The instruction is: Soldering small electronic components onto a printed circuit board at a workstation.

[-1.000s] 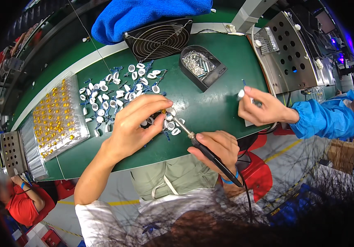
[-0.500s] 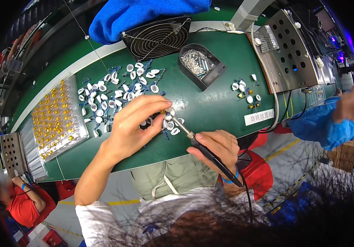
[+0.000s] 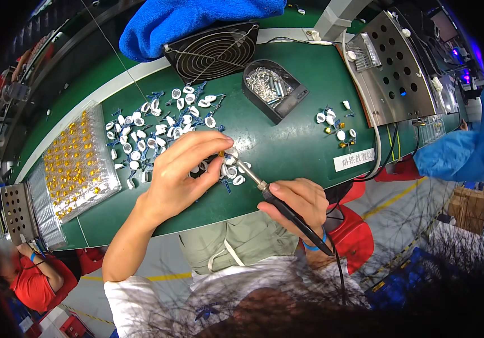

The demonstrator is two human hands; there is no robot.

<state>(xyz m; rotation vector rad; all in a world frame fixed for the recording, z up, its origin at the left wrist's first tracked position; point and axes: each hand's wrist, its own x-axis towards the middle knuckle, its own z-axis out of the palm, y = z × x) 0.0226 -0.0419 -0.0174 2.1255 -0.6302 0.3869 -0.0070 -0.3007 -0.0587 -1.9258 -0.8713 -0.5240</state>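
Between the thumb and fingertips of my left hand is a small white oval part with a gold-coloured piece beside it; my fingers hide some of it. My right hand grips the black handle of a soldering iron, pointing up and left. Its metal tip meets or nearly meets the white part; exact contact is too small to tell. Loose white oval parts with blue leads lie scattered around and under my left hand.
Left is a clear plastic tray of gold-coloured pieces. Behind stand a black fan, a blue towel and a black bin of metal bits. A small cluster of parts and a perforated metal box are right. Co-workers sit at both sides.
My hands, the white part and the soldering iron stay almost in place. At the far right, the co-worker's raised hand has gone from sight and the blue sleeve has shifted.
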